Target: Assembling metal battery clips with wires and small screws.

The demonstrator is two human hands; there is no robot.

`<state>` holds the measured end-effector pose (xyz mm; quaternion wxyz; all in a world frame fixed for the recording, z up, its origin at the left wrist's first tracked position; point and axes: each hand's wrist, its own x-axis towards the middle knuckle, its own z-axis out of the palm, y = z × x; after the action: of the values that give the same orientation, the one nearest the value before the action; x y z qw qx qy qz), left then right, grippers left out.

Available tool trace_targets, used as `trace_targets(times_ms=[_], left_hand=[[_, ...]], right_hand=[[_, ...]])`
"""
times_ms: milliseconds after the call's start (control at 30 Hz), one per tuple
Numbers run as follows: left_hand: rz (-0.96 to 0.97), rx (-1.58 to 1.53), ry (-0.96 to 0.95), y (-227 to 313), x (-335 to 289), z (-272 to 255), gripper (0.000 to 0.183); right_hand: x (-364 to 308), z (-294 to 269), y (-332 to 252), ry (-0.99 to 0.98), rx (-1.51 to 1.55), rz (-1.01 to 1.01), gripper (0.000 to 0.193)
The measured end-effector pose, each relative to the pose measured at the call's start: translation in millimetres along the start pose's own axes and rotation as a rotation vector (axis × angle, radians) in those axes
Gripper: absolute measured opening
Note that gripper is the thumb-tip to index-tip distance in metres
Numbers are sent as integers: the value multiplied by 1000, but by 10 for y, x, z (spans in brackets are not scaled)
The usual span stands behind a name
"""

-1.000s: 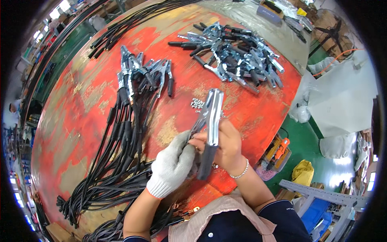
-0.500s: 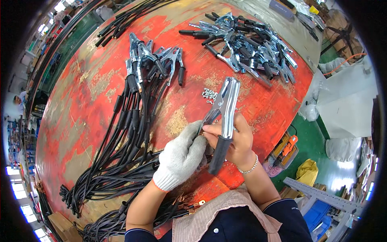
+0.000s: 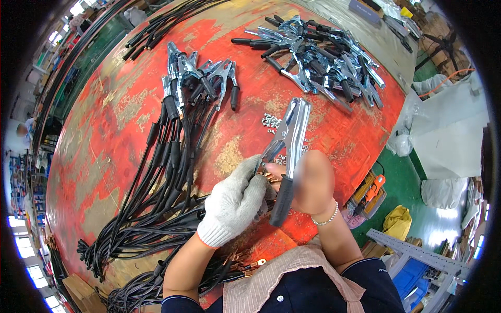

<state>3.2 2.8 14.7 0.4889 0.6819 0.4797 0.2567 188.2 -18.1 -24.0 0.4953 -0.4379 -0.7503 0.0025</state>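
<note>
— What do we have in hand at the red worktable (image 3: pixel 130 130)?

— One metal clamp (image 3: pixel 290 136) with a black grip, at centre. Our bare right hand (image 3: pixel 312 182) grasps its handle; our gloved left hand (image 3: pixel 235 201) pinches at its lower jaw.

— And around it?

— At 11 o'clock, about six clamps with black cables (image 3: pixel 172 172) attached. At 1 o'clock, a loose clamp pile (image 3: pixel 318 57), too tangled for us to count. Just beyond our clamp, at 12 o'clock, a small cluster of nuts (image 3: pixel 271 121).
</note>
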Motion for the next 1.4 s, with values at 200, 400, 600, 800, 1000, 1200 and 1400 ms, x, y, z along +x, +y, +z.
trace_targets(times_ms=[200, 400, 600, 800, 1000, 1200, 1400], left_hand=[[-2, -19, -6, 41, -10, -17, 33], [3, -20, 12, -60, 5, 42, 33], [195, 354, 405, 177, 393, -497, 35], [-84, 1088, 585, -411, 1092, -888, 40], [-221, 1347, 572, -238, 865, -934, 39], [369, 1120, 229, -150, 422, -519, 28], [160, 1047, -191, -356, 211, -102, 21]], right_hand=[[-13, 41, -22, 3, 9, 10, 30], [-112, 44, 14, -33, 66, 49, 33], [135, -327, 681, 100, -244, 129, 21], [340, -1002, 2023, 88, -708, 325, 23], [501, -818, 2364, -295, -726, 581, 29], [529, -1254, 2666, -446, -627, 563, 39], [985, -1560, 2085, -394, -442, 603, 33]])
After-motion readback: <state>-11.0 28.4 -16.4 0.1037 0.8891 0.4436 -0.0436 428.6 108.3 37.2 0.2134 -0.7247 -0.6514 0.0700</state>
